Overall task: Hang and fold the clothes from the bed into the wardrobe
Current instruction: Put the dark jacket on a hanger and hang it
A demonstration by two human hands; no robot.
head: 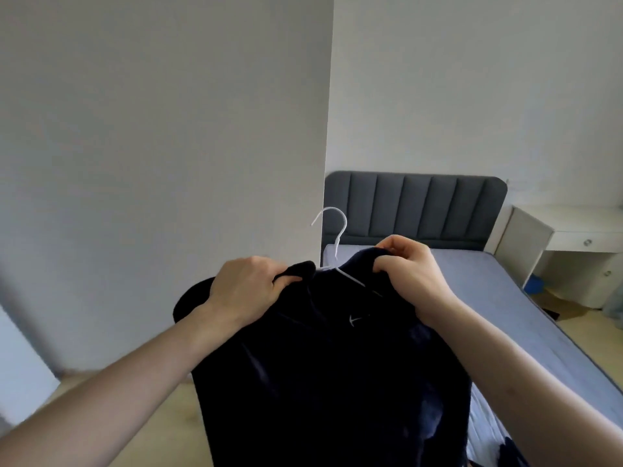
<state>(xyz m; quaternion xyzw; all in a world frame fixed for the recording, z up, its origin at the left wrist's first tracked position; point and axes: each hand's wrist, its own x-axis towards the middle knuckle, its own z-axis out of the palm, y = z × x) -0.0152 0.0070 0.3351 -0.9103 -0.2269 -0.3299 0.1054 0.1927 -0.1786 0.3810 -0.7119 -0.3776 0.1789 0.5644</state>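
A dark navy top (pixel 330 375) with a small pale logo on the chest hangs in front of me in mid-air. A white wire hanger (pixel 332 237) sits inside its neck, with the hook sticking up above the collar. My left hand (pixel 246 291) grips the left side of the collar. My right hand (pixel 409 269) grips the right side of the collar. Behind the top lies the bed (pixel 526 318) with a blue-grey sheet and a grey padded headboard (pixel 414 207). More dark fabric (pixel 509 453) lies at the bed's near edge, mostly cut off by the frame.
A large white panel (pixel 161 156), wall or wardrobe side, fills the left half of the view. A white desk with a drawer (pixel 569 237) stands right of the bed. Pale wooden floor (pixel 111 385) shows at lower left.
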